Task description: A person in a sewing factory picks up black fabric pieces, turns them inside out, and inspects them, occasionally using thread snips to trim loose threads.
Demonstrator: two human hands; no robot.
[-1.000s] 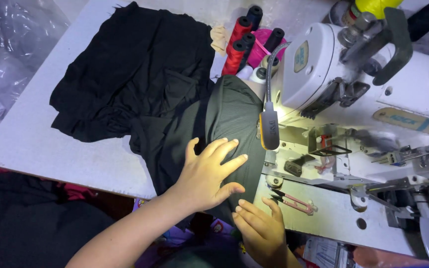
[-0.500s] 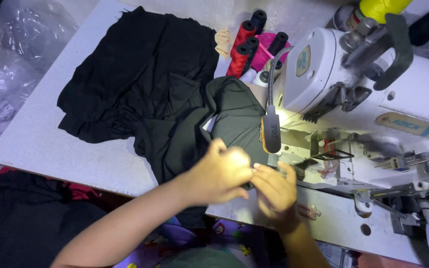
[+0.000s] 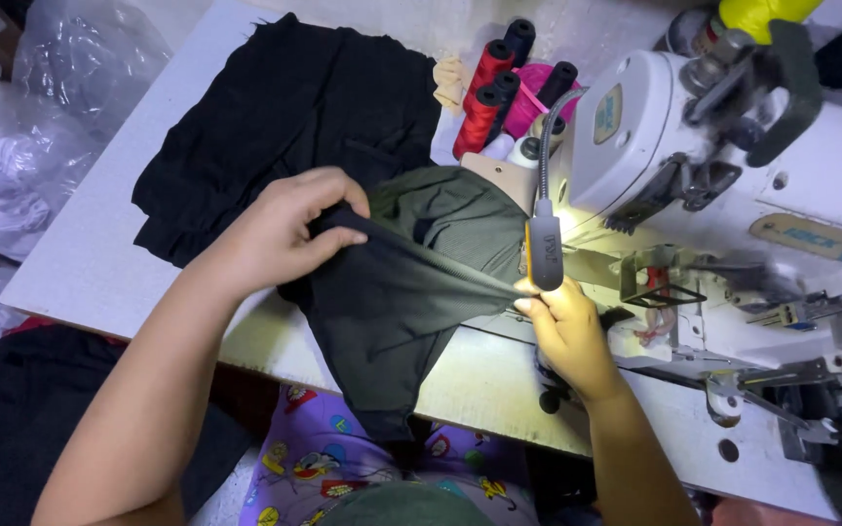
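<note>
Left hand [image 3: 289, 229] and right hand [image 3: 559, 317] fingers pinched dark fabric piece [image 3: 401, 282], stretched taut left of sewing machine [image 3: 733, 195]; not yet under needle, stitching left; black pile [image 3: 275, 117] waited.

matt dark cloth [image 3: 392, 292], glossy white machine [image 3: 830, 175]

Labels and bags around the sewing machine

An oval label [image 3: 607, 114], gold-rimmed with a teal centre, is being shown on the machine head at about one o'clock. A long cream label [image 3: 819, 237] with blue and orange marks is being seen on the machine arm at three o'clock. Clear plastic bags [image 3: 90, 58] holding pale cloth are being kept at ten o'clock, off the table edge.
</note>
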